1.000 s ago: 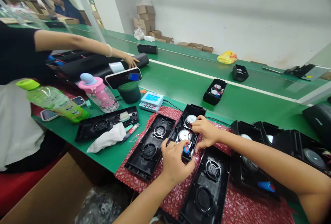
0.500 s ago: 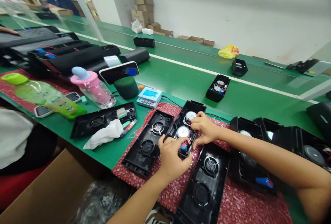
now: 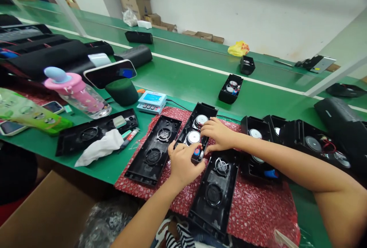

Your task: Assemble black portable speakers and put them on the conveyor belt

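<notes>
A black speaker housing [image 3: 187,126] with two round silver speaker drivers [image 3: 193,137] lies open side up in front of me. My left hand [image 3: 184,162] curls around its near end, fingers beside a blue-wrapped part with a red patch [image 3: 196,151]. My right hand [image 3: 218,135] grips the housing's right side, fingertips by the drivers and red wires. What the fingertips pinch inside is too small to make out. Flanking the housing on red bubble wrap [image 3: 258,217] are a left black front panel [image 3: 143,166] and a right one [image 3: 205,209], both with round grilles.
To the left are a light-blue meter [image 3: 151,101], dark green round speaker [image 3: 122,92], propped phone [image 3: 110,74], pink-lidded bottle [image 3: 77,91], white tissue [image 3: 100,148] and another panel [image 3: 74,141]. Several open housings [image 3: 298,135] crowd the right. A housing [image 3: 231,88] sits beyond, near the white line.
The view has swung right, so the scene sits further left. Both hands remain at the housing, the left fingers now covering more of the blue-wrapped part.
</notes>
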`<state>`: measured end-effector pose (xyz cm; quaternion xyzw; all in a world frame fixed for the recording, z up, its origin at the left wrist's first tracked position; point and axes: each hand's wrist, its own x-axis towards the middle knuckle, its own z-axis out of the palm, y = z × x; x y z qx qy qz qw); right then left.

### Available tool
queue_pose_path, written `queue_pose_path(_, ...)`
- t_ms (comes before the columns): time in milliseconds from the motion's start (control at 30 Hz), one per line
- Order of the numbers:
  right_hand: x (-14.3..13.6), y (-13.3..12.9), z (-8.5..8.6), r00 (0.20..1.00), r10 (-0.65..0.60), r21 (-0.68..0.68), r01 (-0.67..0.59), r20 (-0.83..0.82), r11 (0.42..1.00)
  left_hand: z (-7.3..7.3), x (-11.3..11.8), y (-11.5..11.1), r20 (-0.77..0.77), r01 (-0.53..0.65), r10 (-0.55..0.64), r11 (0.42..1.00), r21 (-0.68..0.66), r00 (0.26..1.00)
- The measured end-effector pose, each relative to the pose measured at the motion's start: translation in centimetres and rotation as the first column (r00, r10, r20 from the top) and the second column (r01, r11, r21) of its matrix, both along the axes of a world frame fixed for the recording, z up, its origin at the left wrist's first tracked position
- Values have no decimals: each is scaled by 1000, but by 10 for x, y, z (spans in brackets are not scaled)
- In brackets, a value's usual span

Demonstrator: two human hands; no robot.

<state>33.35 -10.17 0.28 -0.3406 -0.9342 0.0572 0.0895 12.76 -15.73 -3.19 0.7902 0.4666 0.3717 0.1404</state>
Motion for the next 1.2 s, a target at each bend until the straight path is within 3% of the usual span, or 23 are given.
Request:
queue_pose_path(233,-5,-2,12,993,-26,-20,29,114,999,0,-2,1,-26,32,-31,999,28,999)
queue_pose_path(533,-5,-7,14,989,-32,-71,42,143,997,-3,-3,2,-78,53,-45,994,98,996)
queue_pose_path(833,-13,-17,29,928,-65,-61,94,368,994,-7,-2,5,-190,34,3,981,192,982)
queue_pose_path(1000,-4,-44,50,873,-247,-5,274,420,962,-8,-2,7,-220,38,17,970,242,975)
queue_pose_path(1067,5,-66,62,842,-403,26,422,358,906,-7,-2,7,-222,37,19,969,244,975)
queue_pose_path(1100,11,-79,66,797,-509,41,526,324,850,-7,-2,7,-225,36,22,968,248,974)
queue_pose_path(1133,18,-92,69,717,-631,55,647,297,761,-7,-2,6,-232,34,26,968,250,972)
queue_pose_path(1200,34,-117,70,459,-842,73,865,283,496,-8,-2,6,-245,30,36,966,258,969)
